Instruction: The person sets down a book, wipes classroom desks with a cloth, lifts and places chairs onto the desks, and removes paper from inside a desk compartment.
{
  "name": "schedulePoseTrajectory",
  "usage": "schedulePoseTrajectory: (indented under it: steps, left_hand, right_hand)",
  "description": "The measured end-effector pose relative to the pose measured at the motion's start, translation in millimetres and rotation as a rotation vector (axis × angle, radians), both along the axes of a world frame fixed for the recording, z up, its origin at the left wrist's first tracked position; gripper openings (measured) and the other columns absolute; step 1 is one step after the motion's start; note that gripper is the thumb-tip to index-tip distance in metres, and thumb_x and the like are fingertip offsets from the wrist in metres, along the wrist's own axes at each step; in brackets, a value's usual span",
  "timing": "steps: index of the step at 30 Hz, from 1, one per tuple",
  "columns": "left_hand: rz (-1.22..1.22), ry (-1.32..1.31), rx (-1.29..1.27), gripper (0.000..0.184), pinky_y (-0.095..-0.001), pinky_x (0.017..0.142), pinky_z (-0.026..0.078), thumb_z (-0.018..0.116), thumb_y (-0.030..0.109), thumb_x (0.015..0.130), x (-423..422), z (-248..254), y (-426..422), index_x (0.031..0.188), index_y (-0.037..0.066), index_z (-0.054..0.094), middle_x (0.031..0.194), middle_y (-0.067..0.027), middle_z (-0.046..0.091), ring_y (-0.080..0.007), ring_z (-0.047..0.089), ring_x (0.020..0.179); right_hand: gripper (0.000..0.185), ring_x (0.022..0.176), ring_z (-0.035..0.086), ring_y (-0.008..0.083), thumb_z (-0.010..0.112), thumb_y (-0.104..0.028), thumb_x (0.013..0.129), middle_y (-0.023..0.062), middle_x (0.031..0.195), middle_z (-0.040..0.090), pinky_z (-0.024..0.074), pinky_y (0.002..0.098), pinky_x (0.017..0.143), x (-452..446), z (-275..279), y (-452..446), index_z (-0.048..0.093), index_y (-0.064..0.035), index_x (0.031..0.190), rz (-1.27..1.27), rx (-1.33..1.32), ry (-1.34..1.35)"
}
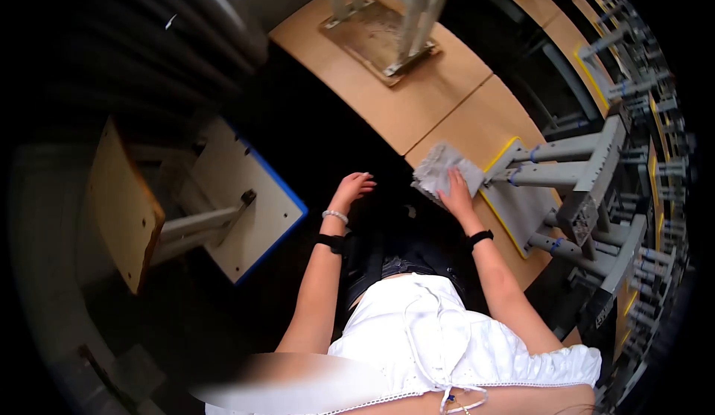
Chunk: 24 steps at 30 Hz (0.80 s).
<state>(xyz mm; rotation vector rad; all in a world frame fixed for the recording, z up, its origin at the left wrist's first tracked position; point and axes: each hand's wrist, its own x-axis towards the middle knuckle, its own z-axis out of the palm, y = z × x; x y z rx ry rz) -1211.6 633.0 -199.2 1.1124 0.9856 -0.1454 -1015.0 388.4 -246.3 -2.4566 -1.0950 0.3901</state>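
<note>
My right hand point(459, 194) lies flat on a grey-white cloth point(439, 168), fingers stretched out, near the edge of a wooden desktop point(456, 121). The cloth is crumpled and hangs partly over that edge. Just beyond it, an upturned stool point(521, 206) with a yellow-edged seat rests on the same desktop, its grey legs pointing away to the right. Over the dark gap in front of my body, my left hand point(354, 189) hangs in the air. Its fingers are loosely bent and slightly apart, with nothing seen in them.
To the left, a blue-edged stool point(249, 191) lies near a brown-edged board point(126, 206). Another upturned stool point(380, 39) stands on the far desktop. Rows of desks with upturned stools point(633, 87) run along the right. A dark curtain point(179, 35) hangs at the upper left.
</note>
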Motion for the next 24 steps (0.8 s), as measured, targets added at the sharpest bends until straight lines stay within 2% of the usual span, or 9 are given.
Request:
schedulePoseTrajectory:
  steps: [3, 6, 8, 9, 10, 12, 15, 21, 24]
  left_hand:
    - [-0.053, -0.112, 0.04, 0.03, -0.027, 0.07, 0.042, 0.046, 0.033, 0.089, -23, 16, -5, 0.104, 0.008, 0.056, 0.094, -0.0042, 0.064, -0.0132, 0.06, 0.081]
    - [-0.045, -0.119, -0.001, 0.029, -0.0254, 0.071, 0.042, 0.044, 0.032, 0.091, -67, 34, 0, 0.104, 0.009, 0.056, 0.096, -0.0041, 0.064, -0.0128, 0.059, 0.084]
    - [0.073, -0.113, 0.027, 0.029, -0.0257, 0.076, 0.043, 0.042, 0.03, 0.092, -104, 66, 4, 0.106, 0.008, 0.056, 0.098, -0.005, 0.063, -0.0138, 0.059, 0.088]
    - [0.12, -0.106, 0.039, 0.03, -0.0259, 0.078, 0.044, 0.042, 0.029, 0.092, -125, 83, 5, 0.107, 0.008, 0.056, 0.099, -0.0054, 0.063, -0.0143, 0.059, 0.09]
    - [0.138, -0.135, 0.055, 0.03, -0.0261, 0.079, 0.044, 0.041, 0.029, 0.093, -147, 96, 6, 0.107, 0.007, 0.056, 0.099, -0.0055, 0.063, -0.0144, 0.059, 0.091]
    - [0.165, -0.19, 0.096, 0.03, -0.0264, 0.079, 0.044, 0.041, 0.027, 0.093, -194, 120, 13, 0.108, 0.006, 0.056, 0.099, -0.0058, 0.063, -0.0145, 0.059, 0.091]
    - [0.255, -0.186, 0.279, 0.029, -0.0272, 0.081, 0.044, 0.041, 0.025, 0.093, -262, 124, 20, 0.108, 0.004, 0.055, 0.1, -0.0074, 0.062, -0.0149, 0.059, 0.09]
    - [0.607, -0.063, 0.284, 0.029, -0.024, 0.075, 0.043, 0.043, 0.027, 0.093, -362, 115, -4, 0.109, 0.006, 0.054, 0.101, -0.0081, 0.062, -0.0134, 0.059, 0.089]
    - [0.667, -0.051, 0.261, 0.03, -0.0243, 0.074, 0.043, 0.043, 0.03, 0.093, -388, 108, -27, 0.107, 0.006, 0.054, 0.101, -0.0075, 0.063, -0.0133, 0.06, 0.088]
  right_hand:
    - [0.066, 0.125, 0.031, 0.033, 0.067, -0.02, 0.07, 0.0157, 0.135, 0.036, 0.0267, 0.0396, 0.103, -19, -12, 6, 0.038, -0.0017, 0.126, -0.022, -0.097, -0.194]
    - [0.062, 0.122, 0.036, 0.0323, 0.064, -0.005, 0.067, 0.0149, 0.132, 0.04, 0.0296, 0.0374, 0.102, -34, -2, 6, 0.04, -0.0022, 0.124, 0.046, -0.092, -0.206]
    - [0.058, 0.119, 0.04, 0.0312, 0.061, 0.0, 0.066, 0.0149, 0.128, 0.044, 0.0327, 0.0363, 0.1, -39, -7, 3, 0.043, -0.0021, 0.121, 0.064, -0.042, -0.228]
    - [0.049, 0.109, 0.049, 0.0325, 0.058, 0.001, 0.066, 0.0168, 0.116, 0.053, 0.0394, 0.0384, 0.092, -42, -12, 4, 0.049, -0.0019, 0.114, 0.032, 0.039, -0.279]
    - [0.039, 0.096, 0.054, 0.0354, 0.057, -0.003, 0.069, 0.0186, 0.103, 0.058, 0.0441, 0.041, 0.082, -43, -7, 10, 0.054, -0.0017, 0.107, -0.054, 0.025, -0.192]
    - [0.031, 0.088, 0.055, 0.0376, 0.056, -0.009, 0.071, 0.0201, 0.094, 0.059, 0.0449, 0.0427, 0.076, -49, -1, 26, 0.055, -0.0007, 0.101, -0.102, 0.013, -0.164]
    - [0.031, 0.088, 0.055, 0.0377, 0.056, -0.015, 0.073, 0.0206, 0.094, 0.059, 0.0448, 0.0426, 0.075, -89, 38, 78, 0.055, -0.0007, 0.101, -0.03, 0.053, -0.051]
    - [0.051, 0.106, 0.047, 0.037, 0.063, -0.008, 0.062, 0.0208, 0.118, 0.048, 0.0392, 0.0405, 0.092, -252, 63, 207, 0.048, 0.003, 0.11, 0.767, 0.366, -0.004]
    - [0.049, 0.119, 0.039, 0.032, 0.064, -0.01, 0.064, 0.0168, 0.128, 0.042, 0.0331, 0.0396, 0.098, -337, 20, 245, 0.05, 0.001, 0.11, 1.139, 0.063, 0.008]
